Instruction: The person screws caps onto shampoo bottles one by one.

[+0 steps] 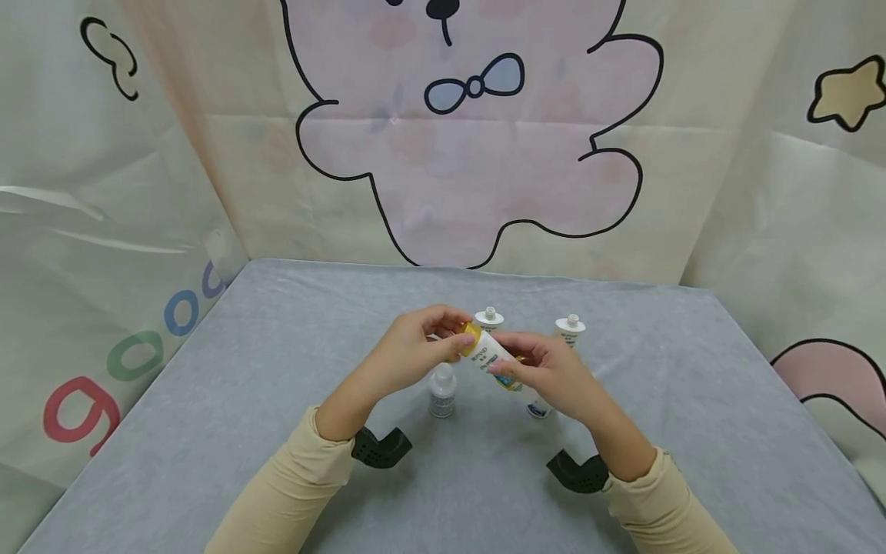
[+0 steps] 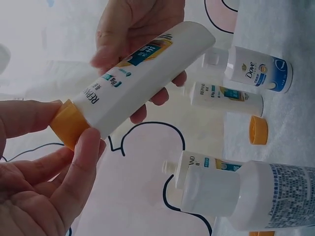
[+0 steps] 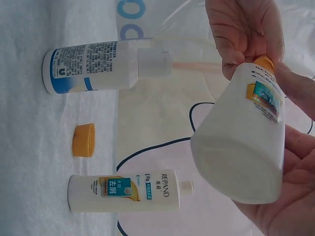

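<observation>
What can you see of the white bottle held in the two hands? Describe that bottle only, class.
The white bottle looks like smooth plastic, with a flattish body, a teal and yellow label reading REPAND, and a yellow cap on its neck. It is held in the air above the grey table, tilted, cap toward the left hand. That hand's thumb and fingers pinch the cap; the right hand grips the body near its base.

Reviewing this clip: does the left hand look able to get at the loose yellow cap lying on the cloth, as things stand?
Probably not straight away: the left hand grips the yellow cap of the held bottle, so it is occupied. The loose cap itself lies uncovered on the cloth, beside the capless bottle.
</observation>
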Action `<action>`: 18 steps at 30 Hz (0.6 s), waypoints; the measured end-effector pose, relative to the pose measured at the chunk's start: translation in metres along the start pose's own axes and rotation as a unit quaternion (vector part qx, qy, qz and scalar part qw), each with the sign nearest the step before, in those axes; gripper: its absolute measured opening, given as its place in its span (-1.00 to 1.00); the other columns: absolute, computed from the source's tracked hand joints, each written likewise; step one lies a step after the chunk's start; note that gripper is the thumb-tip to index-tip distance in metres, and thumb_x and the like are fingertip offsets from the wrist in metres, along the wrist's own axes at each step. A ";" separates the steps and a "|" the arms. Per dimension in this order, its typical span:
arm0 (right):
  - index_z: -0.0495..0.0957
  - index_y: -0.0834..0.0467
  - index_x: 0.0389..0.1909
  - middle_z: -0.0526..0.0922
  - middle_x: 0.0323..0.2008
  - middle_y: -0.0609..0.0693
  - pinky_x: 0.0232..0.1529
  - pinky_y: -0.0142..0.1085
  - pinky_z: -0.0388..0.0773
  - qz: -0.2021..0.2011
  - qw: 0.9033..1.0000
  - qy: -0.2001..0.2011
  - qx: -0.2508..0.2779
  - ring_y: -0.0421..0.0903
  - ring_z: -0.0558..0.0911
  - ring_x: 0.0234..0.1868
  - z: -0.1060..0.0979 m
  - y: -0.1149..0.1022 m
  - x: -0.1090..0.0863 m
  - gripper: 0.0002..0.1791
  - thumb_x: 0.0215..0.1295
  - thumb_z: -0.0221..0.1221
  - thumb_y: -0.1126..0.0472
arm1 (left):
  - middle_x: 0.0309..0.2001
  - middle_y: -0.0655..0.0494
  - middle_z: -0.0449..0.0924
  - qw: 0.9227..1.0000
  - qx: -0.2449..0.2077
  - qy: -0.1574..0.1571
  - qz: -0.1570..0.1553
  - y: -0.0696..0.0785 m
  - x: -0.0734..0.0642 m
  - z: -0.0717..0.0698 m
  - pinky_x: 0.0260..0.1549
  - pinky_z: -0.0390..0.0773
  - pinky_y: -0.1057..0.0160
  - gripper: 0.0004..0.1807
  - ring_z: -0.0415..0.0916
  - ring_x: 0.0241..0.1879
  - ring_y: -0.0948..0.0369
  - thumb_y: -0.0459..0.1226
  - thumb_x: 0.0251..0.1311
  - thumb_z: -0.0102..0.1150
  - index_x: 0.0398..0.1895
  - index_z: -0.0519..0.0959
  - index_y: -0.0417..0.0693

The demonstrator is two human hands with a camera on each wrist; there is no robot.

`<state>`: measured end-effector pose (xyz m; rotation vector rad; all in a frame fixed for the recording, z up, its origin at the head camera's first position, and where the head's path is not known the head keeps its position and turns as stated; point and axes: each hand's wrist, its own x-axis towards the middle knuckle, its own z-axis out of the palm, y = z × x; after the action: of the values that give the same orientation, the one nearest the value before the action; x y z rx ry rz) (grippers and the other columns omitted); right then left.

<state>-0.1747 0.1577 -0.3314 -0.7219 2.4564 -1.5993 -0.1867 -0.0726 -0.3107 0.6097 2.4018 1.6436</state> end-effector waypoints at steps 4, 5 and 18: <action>0.59 0.27 0.15 0.71 -0.02 0.23 -0.29 -0.37 0.65 0.022 1.000 0.016 0.004 -0.22 0.69 -0.30 0.001 0.000 0.000 -0.54 0.25 0.35 0.20 | -0.12 0.03 0.68 1.000 0.007 0.010 -0.001 0.000 0.000 0.000 -0.17 0.68 0.19 -0.63 0.65 -0.16 0.08 -0.21 0.31 0.26 0.16 0.58 -0.06; 0.60 0.26 0.14 0.72 -0.04 0.22 -0.29 -0.38 0.65 0.026 0.999 0.024 0.002 -0.23 0.69 -0.31 0.001 -0.001 0.000 -0.54 0.24 0.36 0.20 | -0.09 0.03 0.68 1.000 0.010 0.011 0.000 0.000 0.000 0.000 -0.16 0.68 0.20 -0.61 0.64 -0.13 0.08 -0.21 0.31 0.26 0.19 0.57 -0.06; 0.58 0.33 0.14 0.72 -0.12 0.24 -0.27 -0.40 0.65 -0.015 0.999 0.025 -0.021 -0.28 0.63 -0.28 -0.005 -0.003 -0.004 -0.61 0.36 0.24 0.23 | -0.02 0.00 0.70 0.997 0.040 0.014 0.065 0.000 0.000 0.001 -0.09 0.67 0.20 -0.61 0.62 -0.09 0.10 -0.30 0.29 0.28 0.17 0.59 -0.17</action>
<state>-0.1717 0.1627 -0.3275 -0.7377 2.5330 -1.5990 -0.1859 -0.0718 -0.3113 0.7763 2.5059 1.6209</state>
